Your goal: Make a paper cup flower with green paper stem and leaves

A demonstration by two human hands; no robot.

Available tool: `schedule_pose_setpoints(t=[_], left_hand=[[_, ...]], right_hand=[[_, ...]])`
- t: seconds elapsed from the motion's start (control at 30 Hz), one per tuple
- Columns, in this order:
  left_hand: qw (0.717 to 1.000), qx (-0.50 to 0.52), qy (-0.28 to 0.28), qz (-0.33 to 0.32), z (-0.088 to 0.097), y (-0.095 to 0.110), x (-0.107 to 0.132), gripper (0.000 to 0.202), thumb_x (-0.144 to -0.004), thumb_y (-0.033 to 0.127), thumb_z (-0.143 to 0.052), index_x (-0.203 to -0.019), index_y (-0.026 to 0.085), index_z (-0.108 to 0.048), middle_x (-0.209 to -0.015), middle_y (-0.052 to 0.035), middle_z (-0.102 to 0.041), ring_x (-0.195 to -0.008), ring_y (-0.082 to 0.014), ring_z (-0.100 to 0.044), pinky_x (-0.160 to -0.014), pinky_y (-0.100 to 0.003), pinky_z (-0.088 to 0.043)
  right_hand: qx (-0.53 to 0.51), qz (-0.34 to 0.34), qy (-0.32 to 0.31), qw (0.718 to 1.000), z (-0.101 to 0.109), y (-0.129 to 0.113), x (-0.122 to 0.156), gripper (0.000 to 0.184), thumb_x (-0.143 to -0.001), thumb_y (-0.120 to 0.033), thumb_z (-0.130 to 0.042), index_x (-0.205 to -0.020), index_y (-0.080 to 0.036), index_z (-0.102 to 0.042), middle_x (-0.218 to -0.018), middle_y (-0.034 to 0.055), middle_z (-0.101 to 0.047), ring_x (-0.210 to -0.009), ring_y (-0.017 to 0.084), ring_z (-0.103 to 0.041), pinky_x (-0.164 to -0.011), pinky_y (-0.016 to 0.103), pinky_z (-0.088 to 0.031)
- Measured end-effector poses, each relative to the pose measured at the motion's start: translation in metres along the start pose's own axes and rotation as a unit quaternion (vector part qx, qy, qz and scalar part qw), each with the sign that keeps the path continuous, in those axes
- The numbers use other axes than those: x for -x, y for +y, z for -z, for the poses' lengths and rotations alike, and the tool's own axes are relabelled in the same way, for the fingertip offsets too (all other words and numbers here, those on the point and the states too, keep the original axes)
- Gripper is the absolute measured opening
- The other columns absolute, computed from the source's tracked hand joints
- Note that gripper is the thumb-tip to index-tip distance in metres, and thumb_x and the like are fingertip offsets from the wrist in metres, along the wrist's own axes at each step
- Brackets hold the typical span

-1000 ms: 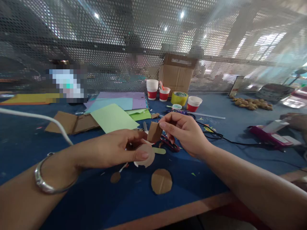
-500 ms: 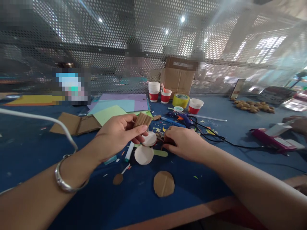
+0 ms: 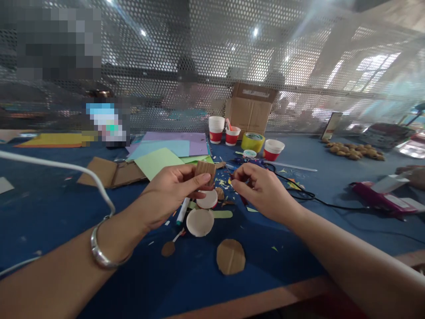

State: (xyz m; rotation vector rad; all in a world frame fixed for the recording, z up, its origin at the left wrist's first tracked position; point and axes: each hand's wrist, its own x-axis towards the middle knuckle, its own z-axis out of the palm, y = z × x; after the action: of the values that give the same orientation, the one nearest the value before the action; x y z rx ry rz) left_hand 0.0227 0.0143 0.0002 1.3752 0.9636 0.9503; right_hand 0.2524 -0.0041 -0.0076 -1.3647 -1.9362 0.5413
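Observation:
My left hand (image 3: pixel 181 182) pinches a small piece of corrugated cardboard (image 3: pixel 205 170) between thumb and fingers, above the table. To its right, my right hand (image 3: pixel 262 188) is closed around a slim, pointed tool with a dark red handle (image 3: pixel 244 200). The tool's thin tip points up and away, and its exact kind is unclear. Beneath the left hand sit a red-and-white cut cup base (image 3: pixel 207 199) and a shallow white paper dish (image 3: pixel 200 222). A round cardboard disc (image 3: pixel 231 257) lies nearer the front edge, with a smaller brown disc (image 3: pixel 168 249) to its left.
Paper cups (image 3: pixel 216 130), yellow tape (image 3: pixel 253 141) and a cardboard box (image 3: pixel 250 108) stand at the back. Coloured paper (image 3: pixel 159 164) lies left, near folded cardboard (image 3: pixel 99 172). A black cable (image 3: pixel 302 195) runs right to a purple power strip (image 3: pixel 375 197). Another person's hand (image 3: pixel 415 175) is far right.
My right hand has lifted from the scraps with the slim dark red tool in it. My left hand still holds the cardboard piece, now turned more upright. The view has shifted slightly.

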Motion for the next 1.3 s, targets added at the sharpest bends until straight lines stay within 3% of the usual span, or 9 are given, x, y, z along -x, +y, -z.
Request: schedule_pose_setpoints(t=[0.17, 0.3, 0.37, 0.5, 0.6, 0.77, 1.0, 1.3], left_hand=[[0.997, 0.066, 0.015, 0.033, -0.006, -0.002, -0.001, 0.033, -0.072, 0.04, -0.095, -0.096, 0.019, -0.085, -0.092, -0.0069, -0.082, -0.083, -0.0142, -0.076, -0.071, -0.015, -0.058], [0.992, 0.107, 0.025, 0.056, -0.007, 0.0, -0.001, 0.035, -0.065, 0.036, -0.099, -0.09, 0.017, -0.085, -0.086, -0.0072, -0.081, -0.075, -0.0154, -0.077, -0.068, -0.017, -0.06], [0.991, 0.117, 0.029, 0.066, -0.008, 0.001, 0.0, 0.034, -0.064, 0.035, -0.099, -0.089, 0.016, -0.085, -0.083, -0.0079, -0.081, -0.072, -0.0153, -0.076, -0.066, -0.017, -0.06], [0.988, 0.131, 0.015, 0.079, -0.006, -0.001, 0.0, 0.03, -0.07, 0.03, -0.096, -0.094, 0.015, -0.085, -0.09, -0.0092, -0.081, -0.077, -0.0151, -0.077, -0.07, -0.018, -0.061], [0.984, 0.148, -0.009, 0.097, -0.006, 0.0, 0.0, 0.032, -0.072, 0.03, -0.096, -0.099, 0.017, -0.084, -0.094, -0.0083, -0.082, -0.08, -0.0155, -0.077, -0.074, -0.02, -0.062], [0.984, 0.12, -0.059, 0.114, -0.006, 0.003, 0.002, 0.035, -0.073, 0.036, -0.095, -0.099, 0.017, -0.082, -0.092, -0.0087, -0.081, -0.079, -0.0167, -0.077, -0.067, -0.019, -0.061], [0.985, 0.097, -0.111, 0.091, -0.007, 0.002, 0.006, 0.014, -0.084, 0.032, -0.087, -0.09, 0.021, -0.082, -0.086, -0.0029, -0.079, -0.083, -0.0148, -0.077, -0.068, -0.016, -0.058], [0.982, 0.109, -0.123, 0.089, -0.011, 0.002, 0.008, 0.009, -0.085, 0.029, -0.086, -0.091, 0.023, -0.083, -0.086, -0.0017, -0.08, -0.085, -0.0145, -0.078, -0.067, -0.014, -0.056]], right_hand=[[-0.238, -0.055, -0.04, 0.969, -0.007, -0.006, 0.002, 0.018, -0.094, -0.032, -0.056, -0.084, -0.019, -0.05, -0.066, -0.0026, -0.063, -0.055, 0.01, -0.059, -0.05, 0.022, -0.044], [-0.324, -0.049, -0.011, 0.945, -0.012, -0.009, 0.004, 0.011, -0.092, -0.025, -0.06, -0.094, -0.018, -0.051, -0.064, -0.0079, -0.056, -0.041, 0.003, -0.044, -0.039, 0.017, -0.03], [-0.345, -0.042, -0.011, 0.937, -0.012, -0.011, 0.005, 0.022, -0.091, -0.023, -0.064, -0.109, -0.015, -0.054, -0.064, -0.0096, -0.054, -0.04, 0.002, -0.039, -0.039, 0.017, -0.026], [-0.343, -0.02, -0.015, 0.939, -0.01, -0.015, 0.008, 0.039, -0.095, -0.027, -0.067, -0.127, -0.009, -0.056, -0.059, -0.0118, -0.046, -0.042, 0.003, -0.038, -0.04, 0.018, -0.028], [-0.329, -0.015, -0.025, 0.944, -0.009, -0.016, 0.009, 0.039, -0.097, -0.032, -0.068, -0.127, -0.009, -0.058, -0.059, -0.0112, -0.046, -0.041, 0.004, -0.04, -0.039, 0.019, -0.029], [-0.275, -0.003, -0.066, 0.959, -0.01, -0.008, 0.01, 0.036, -0.104, -0.039, -0.06, -0.129, -0.014, -0.059, -0.067, -0.0075, -0.053, -0.041, 0.004, -0.045, -0.041, 0.02, -0.032], [-0.262, 0.016, -0.056, 0.963, -0.013, -0.007, 0.013, 0.034, -0.103, -0.046, -0.062, -0.12, -0.016, -0.06, -0.07, -0.0068, -0.045, -0.054, 0.005, -0.037, -0.049, 0.021, -0.03], [-0.217, 0.037, -0.047, 0.974, -0.011, -0.008, 0.016, 0.036, -0.104, -0.053, -0.058, -0.107, -0.017, -0.058, -0.069, -0.006, -0.045, -0.057, 0.007, -0.035, -0.052, 0.022, -0.03]])
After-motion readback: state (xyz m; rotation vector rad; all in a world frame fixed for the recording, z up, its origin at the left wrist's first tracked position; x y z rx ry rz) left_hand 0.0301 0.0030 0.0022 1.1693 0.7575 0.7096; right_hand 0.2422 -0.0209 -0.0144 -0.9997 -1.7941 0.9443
